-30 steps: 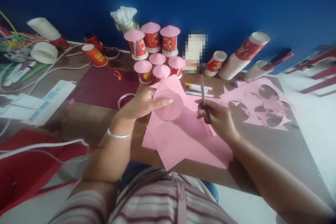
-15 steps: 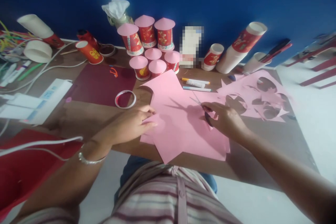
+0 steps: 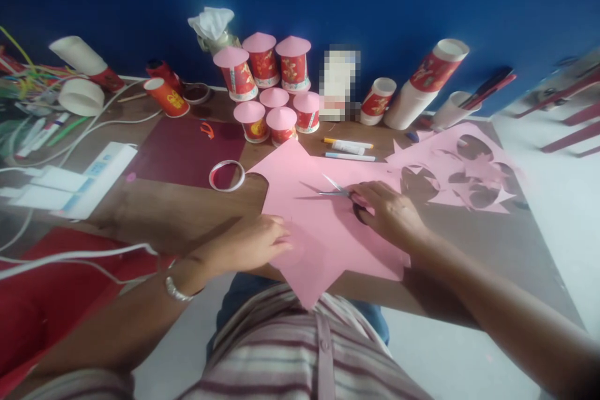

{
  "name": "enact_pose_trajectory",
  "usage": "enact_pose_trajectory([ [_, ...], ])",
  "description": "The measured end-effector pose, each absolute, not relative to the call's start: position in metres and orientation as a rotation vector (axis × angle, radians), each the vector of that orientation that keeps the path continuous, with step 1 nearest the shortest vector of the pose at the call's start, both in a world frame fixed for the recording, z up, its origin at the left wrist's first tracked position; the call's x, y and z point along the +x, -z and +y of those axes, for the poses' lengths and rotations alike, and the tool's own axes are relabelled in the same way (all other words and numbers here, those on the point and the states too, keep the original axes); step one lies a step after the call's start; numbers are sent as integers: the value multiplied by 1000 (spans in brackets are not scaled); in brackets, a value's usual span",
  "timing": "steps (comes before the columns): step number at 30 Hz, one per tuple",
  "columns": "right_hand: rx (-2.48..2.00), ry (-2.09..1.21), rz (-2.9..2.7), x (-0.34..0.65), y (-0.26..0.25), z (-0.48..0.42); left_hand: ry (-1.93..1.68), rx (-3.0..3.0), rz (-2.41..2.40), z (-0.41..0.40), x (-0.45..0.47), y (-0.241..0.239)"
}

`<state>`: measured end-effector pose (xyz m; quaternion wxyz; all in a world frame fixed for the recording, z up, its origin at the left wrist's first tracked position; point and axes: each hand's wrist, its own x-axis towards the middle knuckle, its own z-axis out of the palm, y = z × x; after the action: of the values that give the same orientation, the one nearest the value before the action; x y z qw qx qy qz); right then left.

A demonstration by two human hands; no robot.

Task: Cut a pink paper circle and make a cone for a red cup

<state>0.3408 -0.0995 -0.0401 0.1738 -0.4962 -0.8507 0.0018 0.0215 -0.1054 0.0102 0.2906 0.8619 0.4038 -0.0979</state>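
Note:
My right hand (image 3: 387, 209) is closed around the handles of a pair of scissors (image 3: 335, 193), whose metal blades are spread apart over the pink paper (image 3: 309, 225) and point left. My left hand (image 3: 255, 240) grips the left side of that top pink sheet, with its fingertips and thumb on the paper. A curved bite is cut out of the sheet's upper left edge, and its lower corner reaches past the table edge toward my body. Another pink sheet lies at an angle beneath it. Left of the paper sits a roll of tape (image 3: 227, 176).
Several red cups with pink cone tops (image 3: 294, 65) stand at the back. Markers (image 3: 349, 147), pink offcuts with round holes (image 3: 450, 169) and stacked cups (image 3: 424, 84) lie to the right. A white power strip (image 3: 100, 178) with cables sits left, near a dark red sheet (image 3: 187, 150).
The upper pink sheet has turned and slid toward my body with my left hand. My right hand has shifted slightly left, and the scissors now point more to the left.

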Motion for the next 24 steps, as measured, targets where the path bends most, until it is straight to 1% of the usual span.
enact_pose_trajectory([
  [4, -1406, -53, -2400, 343, 40, -95, 180, 2262, 968, -112, 27, -6],
  [9, -1363, -110, -2329, 342, 40, -104, 166, 2235, 944, -121, 15, -20],
  [12, -1300, -111, -2339, 341, 38, -111, 77, 2444, 891, -127, 2, -21],
  [17, -1349, -254, -2268, 339, 35, -109, -153, 3059, 495, -146, -15, -4],
  [20, -1397, -382, -2205, 338, 36, -105, -186, 3063, 375, -156, -17, 3],
  [24, -1406, -411, -2175, 335, 40, -105, -144, 2989, 337, -163, -5, 16],
])
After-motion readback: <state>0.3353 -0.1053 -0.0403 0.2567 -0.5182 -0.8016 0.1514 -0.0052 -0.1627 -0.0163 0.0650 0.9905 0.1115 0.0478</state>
